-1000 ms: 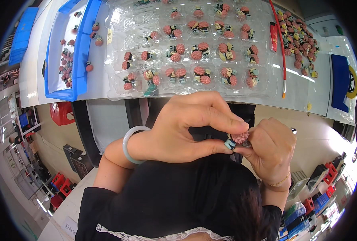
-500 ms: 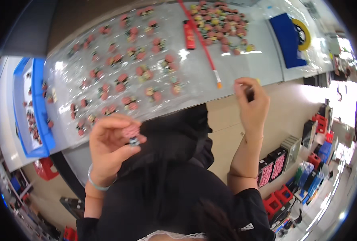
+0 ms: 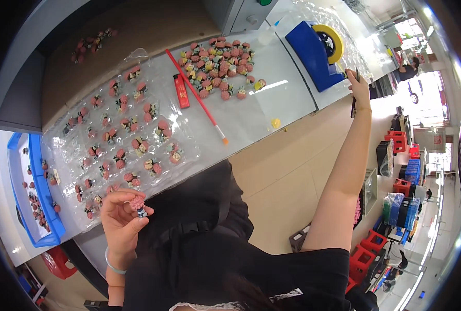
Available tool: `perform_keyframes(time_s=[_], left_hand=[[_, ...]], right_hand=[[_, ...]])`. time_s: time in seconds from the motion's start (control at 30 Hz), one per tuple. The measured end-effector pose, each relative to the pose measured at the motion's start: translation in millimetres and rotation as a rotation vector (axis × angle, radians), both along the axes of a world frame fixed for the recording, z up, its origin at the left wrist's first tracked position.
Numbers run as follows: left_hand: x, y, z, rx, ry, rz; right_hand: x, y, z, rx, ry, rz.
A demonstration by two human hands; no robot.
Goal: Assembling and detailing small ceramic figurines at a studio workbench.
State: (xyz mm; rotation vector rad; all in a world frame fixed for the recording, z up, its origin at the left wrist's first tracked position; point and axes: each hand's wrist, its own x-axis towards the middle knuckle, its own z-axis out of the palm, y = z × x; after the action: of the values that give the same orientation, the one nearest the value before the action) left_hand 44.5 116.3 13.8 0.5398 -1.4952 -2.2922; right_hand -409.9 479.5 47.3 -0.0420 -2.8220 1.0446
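Note:
My left hand [image 3: 120,222] is closed at the front edge of the table, pinching a small figurine [image 3: 137,203] with a knobby pink top and a blue-and-white lower part. Far to the right, my right arm is stretched out. My right hand [image 3: 360,89] is at the front end of a blue tape dispenser [image 3: 308,57], its fingers pinched where the yellow tape [image 3: 328,44] comes off the roll. Small dark parts show beside those fingers; what they are I cannot make out. Left of centre, a clear plastic tray [image 3: 181,155] holds rows of similar pink-topped figurines.
A heap of figurines [image 3: 222,67] lies at the back. Before it are a red paintbrush [image 3: 199,101], a red tube-like item [image 3: 181,92] and a yellow lump [image 3: 275,123]. A blue bin [image 3: 49,194] stands left; red stools [image 3: 362,259] stand on the floor at right.
My right hand has moved right and away from me to the tape dispenser. My left hand still holds the figurine. The whole view has shifted toward the right.

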Motion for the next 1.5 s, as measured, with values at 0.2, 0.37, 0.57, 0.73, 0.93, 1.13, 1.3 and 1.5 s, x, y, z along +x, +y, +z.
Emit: perform_keyframes(time_s=[0.2,0.37,0.57,0.73,0.93,1.13,1.3,1.5], left_hand=[[-4,5,4,-0.026,-0.038,-0.005],[-2,6,1,-0.042,-0.048,-0.014],[-8,9,3,-0.005,0.012,-0.039],[-5,8,3,-0.016,0.011,-0.035],[-4,8,3,-0.017,0.012,-0.016],[-4,9,2,0.001,0.016,-0.024],[-4,10,1,-0.039,-0.023,-0.039],[-4,7,-1,-0.030,-0.009,-0.064]], right_hand=[[-32,8,-7,0.071,-0.059,0.127],[-22,2,-7,-0.023,-0.156,0.152],[-19,-1,1,0.010,-0.161,0.185],[-27,5,-6,0.043,0.230,0.202],[4,-8,16,-0.040,-0.045,0.010],[0,19,2,-0.440,-0.303,-0.001],[3,18,-17,-0.567,-0.268,0.025],[-10,23,-34,0.144,0.223,0.175]])
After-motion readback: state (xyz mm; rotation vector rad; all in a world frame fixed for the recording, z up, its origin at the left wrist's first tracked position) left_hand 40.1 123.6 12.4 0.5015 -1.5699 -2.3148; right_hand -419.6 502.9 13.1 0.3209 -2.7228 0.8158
